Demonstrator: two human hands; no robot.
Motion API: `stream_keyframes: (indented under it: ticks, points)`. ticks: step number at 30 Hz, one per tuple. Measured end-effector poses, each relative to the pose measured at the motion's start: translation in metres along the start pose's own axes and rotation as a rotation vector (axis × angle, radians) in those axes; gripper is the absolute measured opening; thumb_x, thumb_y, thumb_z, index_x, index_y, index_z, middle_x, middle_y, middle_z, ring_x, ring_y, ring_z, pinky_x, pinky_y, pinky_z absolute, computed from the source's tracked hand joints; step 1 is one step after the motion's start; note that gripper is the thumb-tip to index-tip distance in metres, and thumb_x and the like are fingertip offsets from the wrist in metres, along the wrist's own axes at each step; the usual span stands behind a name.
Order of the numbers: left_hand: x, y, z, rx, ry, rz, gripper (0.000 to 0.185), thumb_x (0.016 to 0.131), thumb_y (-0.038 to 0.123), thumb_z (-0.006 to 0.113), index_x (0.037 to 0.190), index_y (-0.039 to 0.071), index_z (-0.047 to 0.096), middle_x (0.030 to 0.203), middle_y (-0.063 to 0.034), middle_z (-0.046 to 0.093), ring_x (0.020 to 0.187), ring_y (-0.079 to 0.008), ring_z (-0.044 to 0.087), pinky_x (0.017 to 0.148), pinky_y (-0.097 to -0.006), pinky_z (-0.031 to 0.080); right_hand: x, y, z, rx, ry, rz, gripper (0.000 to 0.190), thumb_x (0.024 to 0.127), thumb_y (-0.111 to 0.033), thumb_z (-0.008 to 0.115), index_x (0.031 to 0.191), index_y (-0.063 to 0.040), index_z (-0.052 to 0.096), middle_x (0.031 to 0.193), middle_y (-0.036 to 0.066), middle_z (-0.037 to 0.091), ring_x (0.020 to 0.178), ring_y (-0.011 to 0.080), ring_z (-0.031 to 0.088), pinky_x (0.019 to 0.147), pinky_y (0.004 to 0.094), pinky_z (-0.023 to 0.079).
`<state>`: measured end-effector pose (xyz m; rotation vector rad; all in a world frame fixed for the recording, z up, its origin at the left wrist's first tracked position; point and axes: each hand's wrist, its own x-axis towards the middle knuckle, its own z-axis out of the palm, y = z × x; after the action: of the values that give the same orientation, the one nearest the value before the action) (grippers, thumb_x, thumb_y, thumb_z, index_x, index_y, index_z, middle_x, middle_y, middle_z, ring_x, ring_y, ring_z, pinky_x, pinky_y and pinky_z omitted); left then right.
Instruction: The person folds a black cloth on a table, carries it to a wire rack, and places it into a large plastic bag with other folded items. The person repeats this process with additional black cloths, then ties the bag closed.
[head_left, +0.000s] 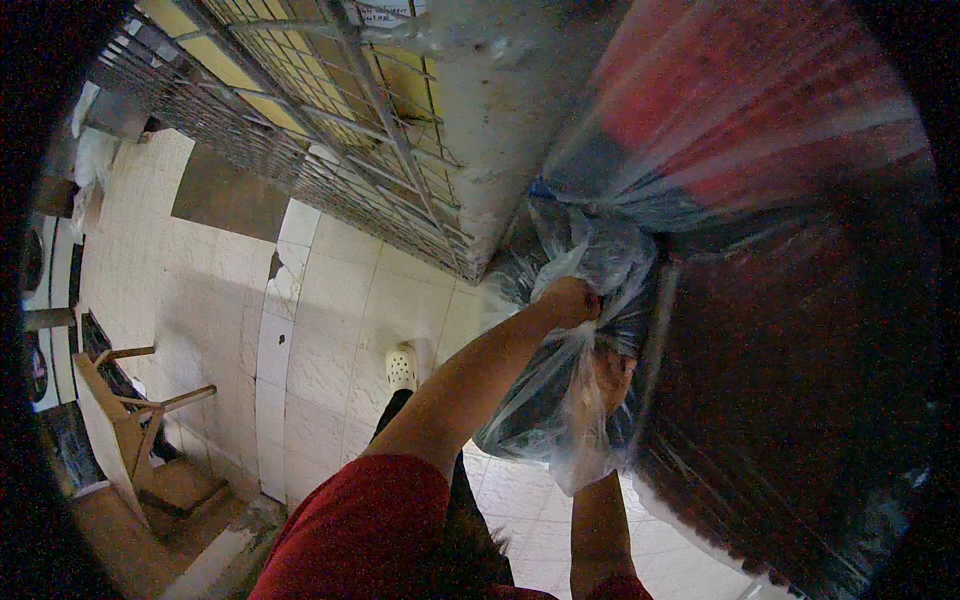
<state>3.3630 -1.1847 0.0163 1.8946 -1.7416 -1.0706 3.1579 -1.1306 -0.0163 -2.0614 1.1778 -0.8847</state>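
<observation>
My left hand (574, 301) is closed around a gathered bunch of clear plastic sheeting (600, 251). Just below it, partly veiled by a hanging fold of the plastic, my right hand (613, 379) has its fingers curled on the same sheeting. Above my hands the plastic is drawn together in tight creases and stretches over a red surface (697, 112). A large dark brown item (757, 345), which also seems to be under plastic, fills the right side. What lies inside the bunched plastic is hard to make out.
A grey post (510, 97) stands close to my left hand, with a metal wire-mesh panel (337, 112) running off it. The tiled floor (322, 337) bears a brown mat-like patch (232, 187). Wooden furniture with thin legs (124, 420) is at the far left.
</observation>
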Motion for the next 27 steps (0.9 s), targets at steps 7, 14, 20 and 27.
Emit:
stream_keyframes:
  ticks: [7, 14, 20, 27]
  points:
    - [0.011, -0.021, 0.016, -0.166, -0.033, 0.042, 0.021, 0.074, 0.030, 0.065, 0.081, 0.011, 0.071, 0.079, -0.0117, 0.069, 0.077, -0.0289, 0.067, 0.072, -0.0437, 0.052, 0.014, 0.008, -0.015, -0.264, -0.434, 0.098, 0.027, 0.079, -0.016, 0.068, 0.106, -0.012, 0.067, 0.101, 0.013, 0.068, 0.089, 0.0255, 0.066, 0.076, 0.0407, 0.053]
    - [-0.002, 0.003, 0.021, 0.004, -0.014, 0.018, 0.026, 0.075, 0.034, 0.069, 0.090, 0.013, 0.073, 0.087, -0.0129, 0.069, 0.083, -0.0307, 0.067, 0.076, -0.0426, 0.052, 0.035, -0.005, -0.009, -0.209, -0.221, -0.008, 0.017, 0.069, -0.003, 0.067, 0.085, -0.009, 0.066, 0.086, 0.012, 0.067, 0.074, 0.0306, 0.066, 0.065, 0.0372, 0.052]
    - [-0.038, 0.040, 0.012, -0.372, 0.197, -0.253, 0.025, 0.083, 0.030, 0.063, 0.097, 0.010, 0.070, 0.099, -0.0157, 0.068, 0.094, -0.0366, 0.064, 0.082, -0.0445, 0.050, 0.036, -0.015, -0.009, -0.126, -0.201, 0.210, 0.010, 0.076, -0.012, 0.062, 0.085, -0.008, 0.064, 0.086, 0.014, 0.066, 0.074, 0.0351, 0.064, 0.066, 0.0417, 0.051]
    - [-0.013, 0.031, 0.029, -0.302, 0.194, -0.438, 0.029, 0.083, 0.032, 0.065, 0.100, 0.009, 0.068, 0.100, -0.0189, 0.067, 0.098, -0.0369, 0.063, 0.083, -0.0464, 0.049, 0.013, -0.011, -0.008, -0.543, -0.311, -0.142, 0.024, 0.084, -0.019, 0.056, 0.097, -0.002, 0.067, 0.091, 0.018, 0.066, 0.080, 0.0357, 0.063, 0.073, 0.0426, 0.051]
